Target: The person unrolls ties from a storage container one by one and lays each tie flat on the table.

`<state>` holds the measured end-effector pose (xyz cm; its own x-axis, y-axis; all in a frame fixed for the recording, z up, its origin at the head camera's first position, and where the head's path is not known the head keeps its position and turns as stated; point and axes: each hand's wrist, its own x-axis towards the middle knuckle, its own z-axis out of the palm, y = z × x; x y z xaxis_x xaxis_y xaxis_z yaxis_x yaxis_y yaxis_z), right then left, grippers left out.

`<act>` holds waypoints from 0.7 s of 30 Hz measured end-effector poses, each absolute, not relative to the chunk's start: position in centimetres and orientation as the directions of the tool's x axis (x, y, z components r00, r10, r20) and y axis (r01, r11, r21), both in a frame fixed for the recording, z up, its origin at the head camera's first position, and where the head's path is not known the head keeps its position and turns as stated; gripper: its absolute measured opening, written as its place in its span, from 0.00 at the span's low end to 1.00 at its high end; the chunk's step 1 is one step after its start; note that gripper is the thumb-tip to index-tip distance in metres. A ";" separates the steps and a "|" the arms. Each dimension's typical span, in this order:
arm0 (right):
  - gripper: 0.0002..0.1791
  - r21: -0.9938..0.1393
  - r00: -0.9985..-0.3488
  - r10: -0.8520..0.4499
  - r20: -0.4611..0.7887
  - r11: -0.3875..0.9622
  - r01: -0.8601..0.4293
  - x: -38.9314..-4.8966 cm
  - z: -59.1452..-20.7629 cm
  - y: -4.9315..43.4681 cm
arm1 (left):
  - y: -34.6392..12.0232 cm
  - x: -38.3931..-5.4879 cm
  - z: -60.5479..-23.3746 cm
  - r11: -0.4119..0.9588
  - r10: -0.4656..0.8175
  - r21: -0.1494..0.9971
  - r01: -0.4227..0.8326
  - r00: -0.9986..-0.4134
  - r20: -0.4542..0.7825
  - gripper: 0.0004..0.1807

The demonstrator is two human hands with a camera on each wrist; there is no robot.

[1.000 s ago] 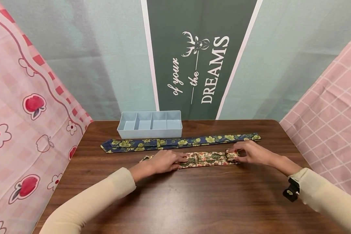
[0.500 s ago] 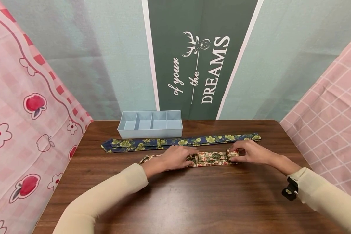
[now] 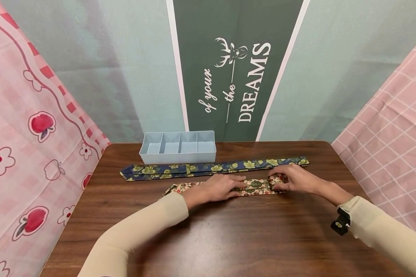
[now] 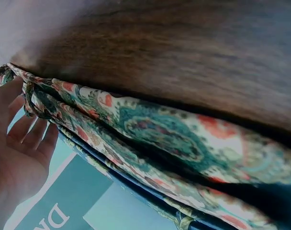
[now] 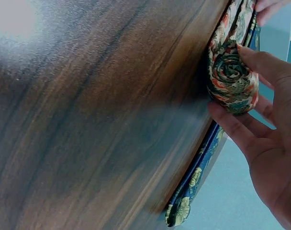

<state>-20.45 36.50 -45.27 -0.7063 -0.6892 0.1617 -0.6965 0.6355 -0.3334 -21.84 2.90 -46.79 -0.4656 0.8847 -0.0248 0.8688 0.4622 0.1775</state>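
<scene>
A cream necktie [image 3: 255,184] with red and green paisley lies lengthwise on the table, its right end wound into a roll [image 5: 231,79]. My right hand [image 3: 299,179] grips that roll between thumb and fingers, as the right wrist view also shows. Farther left, my left hand [image 3: 216,188] rests on the flat part of the same tie, fingers extended and pointing toward the roll. The left wrist view shows its fingers [image 4: 28,136] against the tie's far edge. Part of the tie is hidden under this hand.
Behind the cream tie lies a navy necktie [image 3: 216,168] with yellow-green flowers, stretched out straight. A light blue divided tray [image 3: 177,158] stands at the back left of the brown wooden table [image 3: 228,234]. Fabric curtains [image 3: 124,77] enclose the back and sides.
My left hand has slid to the right along the cream tie, closer to the roll. My right hand stays at the rolled end with little movement. The navy tie and tray are unmoved.
</scene>
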 end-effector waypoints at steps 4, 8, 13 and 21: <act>0.18 -0.325 -0.672 -0.724 0.152 0.606 -0.726 -20.6 -45.2 36.7 | 3.2 -22.0 -47.1 0.467 0.883 0.186 0.864 -0.464 -0.062 0.25; 0.17 -0.289 -0.647 -0.748 0.146 0.593 -0.751 -20.7 -44.9 37.0 | 3.3 -22.1 -47.3 0.474 0.880 0.196 0.859 -0.471 -0.063 0.25; 0.17 -0.269 -0.655 -0.752 0.077 0.617 -0.740 -20.6 -44.3 37.2 | 3.2 -22.1 -47.4 0.476 0.878 0.201 0.856 -0.474 -0.064 0.25; 0.25 -0.251 -0.647 -0.762 0.029 0.621 -0.742 -20.5 -43.6 37.7 | 2.4 -21.9 -47.4 0.483 0.874 0.211 0.850 -0.482 -0.059 0.25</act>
